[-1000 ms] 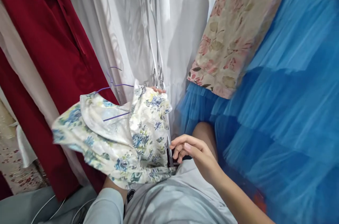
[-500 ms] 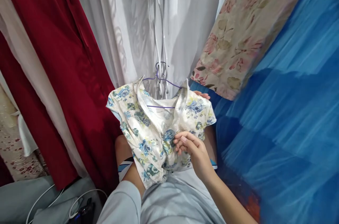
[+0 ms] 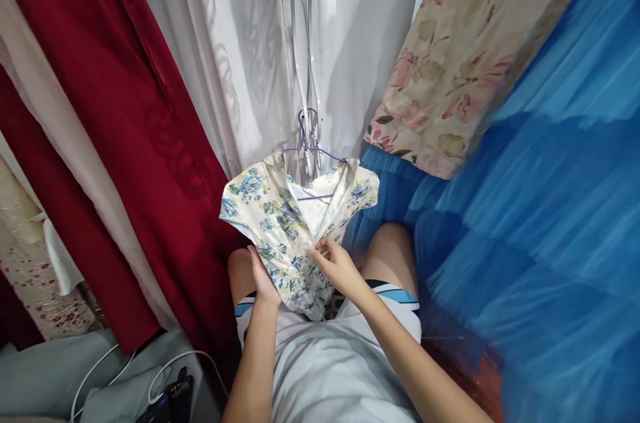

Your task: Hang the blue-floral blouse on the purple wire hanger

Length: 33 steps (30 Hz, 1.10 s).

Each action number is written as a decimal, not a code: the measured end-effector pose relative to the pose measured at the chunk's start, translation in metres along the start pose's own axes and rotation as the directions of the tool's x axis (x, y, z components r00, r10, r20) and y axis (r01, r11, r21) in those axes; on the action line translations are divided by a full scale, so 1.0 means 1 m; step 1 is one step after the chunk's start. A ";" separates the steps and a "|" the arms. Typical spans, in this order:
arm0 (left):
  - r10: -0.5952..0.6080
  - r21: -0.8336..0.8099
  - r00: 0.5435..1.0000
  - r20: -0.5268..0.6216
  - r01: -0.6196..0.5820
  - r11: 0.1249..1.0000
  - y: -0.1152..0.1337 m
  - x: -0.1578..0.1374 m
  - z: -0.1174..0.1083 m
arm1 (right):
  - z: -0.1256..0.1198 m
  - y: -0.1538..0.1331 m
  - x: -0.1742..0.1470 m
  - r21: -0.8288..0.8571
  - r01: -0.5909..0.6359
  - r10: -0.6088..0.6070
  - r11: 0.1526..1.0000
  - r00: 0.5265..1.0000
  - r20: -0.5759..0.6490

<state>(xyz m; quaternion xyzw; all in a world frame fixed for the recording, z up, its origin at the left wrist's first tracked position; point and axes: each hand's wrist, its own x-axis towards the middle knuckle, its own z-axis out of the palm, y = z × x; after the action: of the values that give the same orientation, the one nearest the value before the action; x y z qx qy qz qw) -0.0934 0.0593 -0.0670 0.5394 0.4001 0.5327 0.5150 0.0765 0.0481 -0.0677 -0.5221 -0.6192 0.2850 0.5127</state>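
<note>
A white blouse with blue and green flowers [image 3: 270, 210] hangs on a purple wire hanger [image 3: 320, 152] over my lap, its V-neck facing up. At its lower left side, my left hand [image 3: 266, 282] holds the edge of the cloth, with the rest of its fingers hidden behind the fabric. My right hand [image 3: 337, 266] pinches the front of the blouse at the bottom of the neckline, thumb against fingers. The gathered lower part of the garment rests between my thighs.
Red cloth [image 3: 150, 110] hangs at the left and white drapery [image 3: 350, 30] ahead. To the right are a pink floral fabric [image 3: 440, 90] and layered blue tulle [image 3: 540, 210]. A white cable [image 3: 193, 352] and a black device [image 3: 177, 396] lie at lower left.
My left hand has come from behind the blouse's right shoulder to its lower left side. My right hand has gone from loosely curled on the front to pinching the neckline. The blouse has turned slightly.
</note>
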 end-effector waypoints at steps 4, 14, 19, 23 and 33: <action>-0.027 -0.347 0.999 -0.029 0.016 0.938 -0.021 -0.004 -0.002 | -0.001 0.002 0.002 -0.072 0.023 -0.021 0.997 0.999 0.025; -0.074 -0.443 0.991 -0.115 0.016 0.896 -0.036 -0.002 0.021 | -0.006 0.012 0.001 -0.106 0.015 -0.001 0.994 0.991 0.131; -0.005 -0.348 0.987 -0.163 -0.053 0.936 -0.047 0.006 0.003 | -0.003 0.019 -0.004 0.007 -0.046 0.045 0.999 0.993 0.110; 0.256 0.161 0.878 -0.404 -0.207 0.965 -0.054 0.019 -0.032 | -0.013 0.022 -0.013 0.162 -0.086 0.072 0.983 0.993 0.088; 0.496 0.465 0.864 0.091 -0.477 0.746 -0.045 -0.026 0.033 | -0.007 0.000 -0.030 0.213 -0.135 0.113 0.968 0.987 0.111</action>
<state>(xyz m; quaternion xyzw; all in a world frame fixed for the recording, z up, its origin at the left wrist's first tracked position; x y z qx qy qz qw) -0.0586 0.0365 -0.1117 0.7232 0.3730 0.5445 0.2034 0.0808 0.0183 -0.0760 -0.4851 -0.5745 0.4085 0.5174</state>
